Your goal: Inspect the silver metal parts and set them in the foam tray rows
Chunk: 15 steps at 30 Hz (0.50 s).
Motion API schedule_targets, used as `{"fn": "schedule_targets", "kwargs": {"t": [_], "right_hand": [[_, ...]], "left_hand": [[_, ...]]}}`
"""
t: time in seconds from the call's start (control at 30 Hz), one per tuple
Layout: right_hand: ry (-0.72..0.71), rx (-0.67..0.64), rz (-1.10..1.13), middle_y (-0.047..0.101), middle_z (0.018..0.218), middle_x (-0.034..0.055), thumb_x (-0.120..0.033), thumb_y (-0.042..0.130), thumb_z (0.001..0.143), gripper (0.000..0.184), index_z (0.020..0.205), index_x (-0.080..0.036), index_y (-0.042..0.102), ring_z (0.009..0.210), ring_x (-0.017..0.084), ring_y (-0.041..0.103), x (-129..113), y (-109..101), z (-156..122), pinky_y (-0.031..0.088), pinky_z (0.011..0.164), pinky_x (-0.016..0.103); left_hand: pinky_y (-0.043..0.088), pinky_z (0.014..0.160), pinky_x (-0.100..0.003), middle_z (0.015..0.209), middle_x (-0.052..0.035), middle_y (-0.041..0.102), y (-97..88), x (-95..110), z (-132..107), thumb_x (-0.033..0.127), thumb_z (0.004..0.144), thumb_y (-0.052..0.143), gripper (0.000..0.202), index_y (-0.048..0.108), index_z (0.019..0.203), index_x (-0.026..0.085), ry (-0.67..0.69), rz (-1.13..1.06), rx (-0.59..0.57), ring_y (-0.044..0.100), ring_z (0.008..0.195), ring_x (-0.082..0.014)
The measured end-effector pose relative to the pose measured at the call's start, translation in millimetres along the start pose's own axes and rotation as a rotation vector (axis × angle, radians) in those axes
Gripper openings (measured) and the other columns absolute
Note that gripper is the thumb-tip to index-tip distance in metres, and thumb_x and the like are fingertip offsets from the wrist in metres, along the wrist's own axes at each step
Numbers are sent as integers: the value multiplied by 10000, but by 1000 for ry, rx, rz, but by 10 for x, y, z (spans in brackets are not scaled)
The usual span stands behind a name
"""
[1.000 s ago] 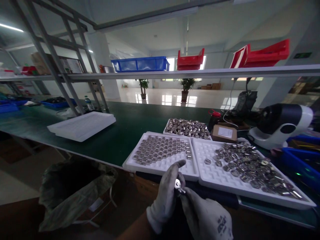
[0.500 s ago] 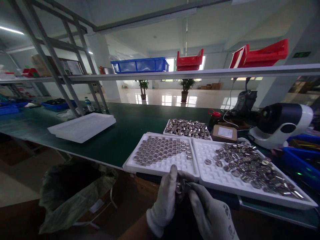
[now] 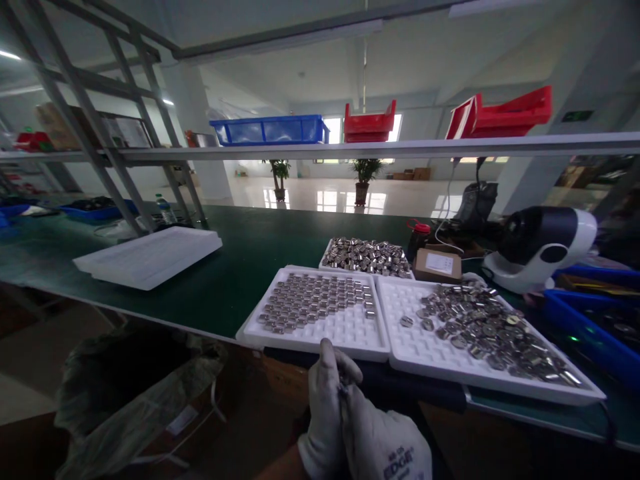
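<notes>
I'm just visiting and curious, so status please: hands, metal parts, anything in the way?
Left hand and right hand together, gloved. Metal parts in rows, partly filling white tray. Blocking view: the hands themselves, hiding anything between.

- Looks like a factory workshop for sorting or assembling small parts.
- Has a long dark-green tabletop (image 3: 250,267) with a grey metal frame (image 3: 127,180) and a long white shelf (image 3: 400,149) above.
- Carries batches of short silvery metal cylinders (image 3: 310,300), set in rows in a white moulded tray (image 3: 345,337) and heaped loose in a second white moulded tray (image 3: 415,353) just beside it.
- Keeps plastic storage on the shelf, including a long blue bin (image 3: 270,130) and a red open-fronted bin (image 3: 520,120).
- Opens onto a wide hall with a pale glossy floor (image 3: 300,190) and a leafy green potted plant (image 3: 361,193).
</notes>
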State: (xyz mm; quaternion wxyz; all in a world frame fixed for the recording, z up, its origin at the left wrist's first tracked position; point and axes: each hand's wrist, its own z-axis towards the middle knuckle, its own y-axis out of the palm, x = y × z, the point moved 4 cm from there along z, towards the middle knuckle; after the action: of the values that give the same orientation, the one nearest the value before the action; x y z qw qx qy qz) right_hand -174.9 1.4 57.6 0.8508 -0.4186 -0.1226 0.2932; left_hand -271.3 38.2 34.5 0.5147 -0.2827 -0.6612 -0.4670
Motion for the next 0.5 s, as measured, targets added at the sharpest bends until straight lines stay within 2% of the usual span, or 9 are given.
{"fn": "schedule_targets", "kwargs": {"t": [0.03,0.1,0.17,0.2,0.27,0.33,0.4,0.5], "right_hand": [[12,7,4,746,668,24,-203,483,925,250,953,-221,731,411,189,653,49,-12,20,487,408,257],[89,12,100,776,734,6,-263,499,949,281,1147,-220,694,466,178,692,180,-63,44,524,447,236],[175,-17,292,806,886,22,-276,481,974,379,1323,-199,609,661,165,765,323,-118,49,578,586,201],[222,-55,380,806,973,28,-277,473,977,400,1351,-206,594,779,157,779,403,-134,49,588,676,188],[363,-158,433,794,1070,30,-332,476,967,398,1326,-248,625,955,172,766,615,-141,48,583,815,220],[567,-234,352,801,999,33,-433,487,949,387,1242,-275,684,960,224,765,931,-143,53,584,830,299],[723,-252,249,802,948,57,-504,487,937,412,1180,-264,718,952,281,761,1311,-164,92,574,823,376],[892,-221,141,782,1068,132,-513,516,913,494,1251,-202,698,1067,353,715,1918,-223,199,523,916,473]], "left_hand": [[405,557,-293,536,-24,534,18,10,9,796,907,386,727,665,635,182,-42,0,-36,478,532,-158],[456,614,-283,645,-30,605,88,85,17,782,915,392,710,735,875,162,-89,28,-168,545,615,-170],[526,776,-303,834,-69,703,205,192,38,718,968,344,693,735,1051,152,-81,137,-390,648,799,-205],[532,875,-316,960,-91,732,270,243,69,663,1002,308,670,729,1095,150,-37,228,-509,673,925,-223],[508,1006,-312,1188,-102,722,398,306,206,526,1054,250,591,692,1200,162,144,500,-691,657,1129,-223],[481,1071,-298,1359,-92,655,510,296,449,389,1068,270,477,596,1348,181,396,870,-712,613,1239,-192],[387,1180,-385,1461,-129,574,621,204,738,282,1040,395,415,544,1405,155,479,1028,-702,529,1353,-231],[329,1204,-541,1425,-159,588,796,9,1087,182,990,524,355,596,1335,133,539,1199,-707,508,1369,-293]]}}
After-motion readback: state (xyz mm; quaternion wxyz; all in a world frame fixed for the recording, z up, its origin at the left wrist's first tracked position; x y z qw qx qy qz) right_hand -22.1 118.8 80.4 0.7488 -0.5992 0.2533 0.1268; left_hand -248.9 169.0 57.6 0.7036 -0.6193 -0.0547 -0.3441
